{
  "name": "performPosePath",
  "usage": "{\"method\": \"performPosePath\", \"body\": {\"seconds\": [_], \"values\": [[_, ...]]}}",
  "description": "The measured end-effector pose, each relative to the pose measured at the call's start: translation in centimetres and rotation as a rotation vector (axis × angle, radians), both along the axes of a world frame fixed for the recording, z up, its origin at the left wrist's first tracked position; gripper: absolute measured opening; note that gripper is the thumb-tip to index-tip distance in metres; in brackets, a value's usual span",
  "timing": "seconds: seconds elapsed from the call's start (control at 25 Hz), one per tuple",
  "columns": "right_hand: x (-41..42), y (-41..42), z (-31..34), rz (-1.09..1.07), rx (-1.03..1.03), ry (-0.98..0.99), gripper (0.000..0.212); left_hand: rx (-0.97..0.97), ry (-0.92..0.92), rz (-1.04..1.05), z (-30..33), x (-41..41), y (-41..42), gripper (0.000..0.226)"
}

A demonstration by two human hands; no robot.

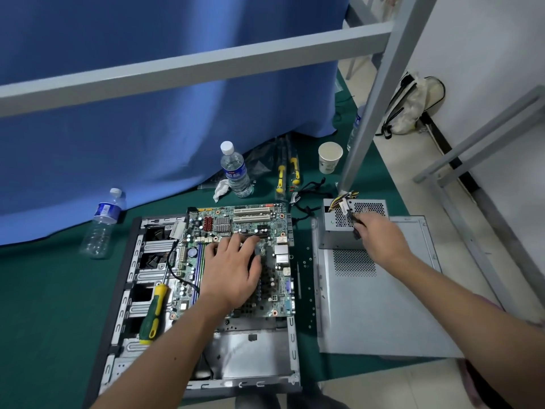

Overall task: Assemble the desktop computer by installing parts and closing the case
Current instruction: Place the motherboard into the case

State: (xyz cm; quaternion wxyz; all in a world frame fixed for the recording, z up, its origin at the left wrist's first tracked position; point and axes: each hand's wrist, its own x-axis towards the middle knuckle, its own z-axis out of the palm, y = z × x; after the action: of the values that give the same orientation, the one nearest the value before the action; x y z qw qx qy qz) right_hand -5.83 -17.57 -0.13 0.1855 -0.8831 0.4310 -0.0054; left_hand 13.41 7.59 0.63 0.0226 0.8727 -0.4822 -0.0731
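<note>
Leftmost, the open case [206,290] lies on the green mat, left hand [233,270] flat, fingers spread, on its motherboard [236,231]. Right hand [380,237] seemingly pinches the cables [343,202] of the power supply [351,225] on the side panel [383,290]. Boxy, perforated grey steel, probably heavy: lift its body, not its wires.

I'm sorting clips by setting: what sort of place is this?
Probably a makeshift repair or training workbench: an open computer case on a green mat, a screwdriver, and a blue curtain hung behind.
</note>
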Motion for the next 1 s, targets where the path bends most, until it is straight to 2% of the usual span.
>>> {"method": "performPosePath", "body": {"seconds": [0.08, 0.2, 0.32, 0.4, 0.48, 0.6, 0.68, 0.76, 0.8, 0.88, 1.0], "values": [[-0.2, 1.3, 1.6, -0.052, 0.145, -0.234, 0.019, -0.007, -0.002, 0.000, -0.2, 0.1, 0.0, 0.052], [-0.6, 4.2, 4.7, -0.047, 0.307, -0.469, 0.015, -0.002, 0.003, 0.001, -0.1, 0.1, -0.1, 0.052], [-0.3, 6.8, 7.7, -0.038, 0.488, -0.587, 0.019, 0.037, 0.046, 0.005, 0.2, 0.2, -0.1, 0.051], [0.5, 8.0, 9.2, -0.003, 0.582, -0.600, 0.021, 0.090, 0.121, 0.005, 1.0, 0.5, -0.5, 0.049], [1.4, 9.0, 10.3, 0.026, 0.647, -0.591, 0.022, 0.056, 0.284, 0.040, 2.4, 0.7, -0.8, 0.052], [2.8, 10.4, 11.2, 0.004, 0.744, -0.614, 0.022, -0.170, 0.595, 0.049, 5.1, -0.2, -0.2, 0.065], [3.6, 11.3, 11.4, -0.008, 0.808, -0.636, 0.022, -0.325, 0.962, 0.067, 6.3, -1.4, 0.4, 0.053], [4.4, 12.0, 11.6, -0.026, 0.886, -0.646, 0.022, -0.458, 1.235, 0.178, 7.0, -2.0, 1.0, 0.023], [4.7, 12.3, 11.7, -0.032, 0.922, -0.640, 0.023, -0.495, 1.301, 0.258, 7.4, -2.0, 1.2, 0.015], [5.2, 12.9, 11.9, -0.054, 0.998, -0.615, 0.024, -0.507, 1.401, 0.362, 7.9, -1.6, 1.7, 0.015], [6.0, 13.8, 12.1, -0.085, 1.125, -0.591, 0.027, -0.528, 1.538, 0.401, 8.3, -1.0, 2.9, 0.011]]}}
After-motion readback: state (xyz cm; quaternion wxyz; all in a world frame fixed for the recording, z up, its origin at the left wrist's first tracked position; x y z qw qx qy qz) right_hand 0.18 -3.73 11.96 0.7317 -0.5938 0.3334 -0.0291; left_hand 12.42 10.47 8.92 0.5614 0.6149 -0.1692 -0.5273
